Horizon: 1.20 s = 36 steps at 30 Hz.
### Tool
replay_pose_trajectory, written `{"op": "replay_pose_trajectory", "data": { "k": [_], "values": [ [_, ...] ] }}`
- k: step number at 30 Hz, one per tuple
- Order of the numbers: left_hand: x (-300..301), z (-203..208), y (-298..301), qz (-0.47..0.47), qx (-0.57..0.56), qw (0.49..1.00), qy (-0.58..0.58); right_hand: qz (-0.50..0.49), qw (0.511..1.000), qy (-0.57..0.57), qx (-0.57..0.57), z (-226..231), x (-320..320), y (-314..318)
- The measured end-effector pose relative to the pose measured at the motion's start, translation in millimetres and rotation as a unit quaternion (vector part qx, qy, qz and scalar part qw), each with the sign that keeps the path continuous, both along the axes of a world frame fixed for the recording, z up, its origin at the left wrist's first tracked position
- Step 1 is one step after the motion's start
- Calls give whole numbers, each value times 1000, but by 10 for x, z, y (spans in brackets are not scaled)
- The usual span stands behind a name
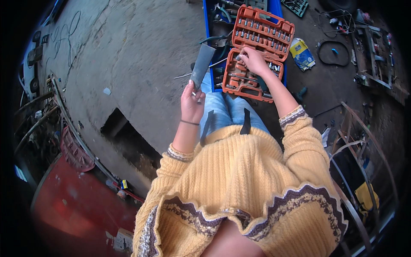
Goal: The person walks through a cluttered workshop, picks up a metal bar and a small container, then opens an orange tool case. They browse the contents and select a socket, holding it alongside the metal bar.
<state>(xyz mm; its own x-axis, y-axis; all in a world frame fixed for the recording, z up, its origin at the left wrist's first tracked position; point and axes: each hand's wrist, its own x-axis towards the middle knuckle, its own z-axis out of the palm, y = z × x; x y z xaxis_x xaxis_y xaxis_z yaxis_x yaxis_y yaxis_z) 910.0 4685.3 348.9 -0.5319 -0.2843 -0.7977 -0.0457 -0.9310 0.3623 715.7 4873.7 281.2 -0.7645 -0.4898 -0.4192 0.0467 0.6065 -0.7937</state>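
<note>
**Working at the open socket case, upper centre of the frame**

Gripping a grey plate [202, 65] in the left hand [192, 105], just above frame centre, by its lower end, with small bright metal pieces [195, 94] tucked in by the fingers. Reaching with the right hand [253, 61] into the lower half of the orange socket case [233, 83], fingertips drawn narrow; cannot tell whether pinching a piece or merely touching one.

To do it well, probably: lift straight out of the recess, sparing neighbouring sockets; hold the small pieces snugly, being easy to drop; keep the plate clear of the tray. Lying on a blue box [276, 9] over loose tools, so perhaps liable to rock: press lightly.

In the way: a dark curved handle [209, 40], jutting out near the plate's top. Noted around: right of the case, a yellow-and-blue packet [302, 55] and a black ring [334, 64]; left of centre, a dark floor opening [128, 137], best stepped around; lower left, a red panel [81, 205].
</note>
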Motion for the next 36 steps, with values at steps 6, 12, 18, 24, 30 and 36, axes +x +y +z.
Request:
{"op": "replay_pose_trajectory", "data": {
  "k": [6, 12, 18, 24, 30, 36],
  "values": [
    [-2, 24, -50, 10, -2, 1000, 1, 84, 992, 6, 92, -84, -179, -236],
    [-4, 27, -62, 18, 5, 1000, -5, 60, 991, 85, 87, -23, -176, -197],
    [-34, 19, -60, 17, 4, 1000, -13, -148, 979, 125, 70, 105, -151, 114],
    [-93, 29, -29, -2, 3, 1000, -19, -182, 971, 108, 112, 223, 309, 545],
    [-140, 17, 42, -19, 5, 1000, -21, -75, 959, 153, 227, 175, 684, 651],
    [-137, 40, 91, -31, 4, 999, -14, -121, 963, 172, 170, 133, 856, 616]
  ]
}}
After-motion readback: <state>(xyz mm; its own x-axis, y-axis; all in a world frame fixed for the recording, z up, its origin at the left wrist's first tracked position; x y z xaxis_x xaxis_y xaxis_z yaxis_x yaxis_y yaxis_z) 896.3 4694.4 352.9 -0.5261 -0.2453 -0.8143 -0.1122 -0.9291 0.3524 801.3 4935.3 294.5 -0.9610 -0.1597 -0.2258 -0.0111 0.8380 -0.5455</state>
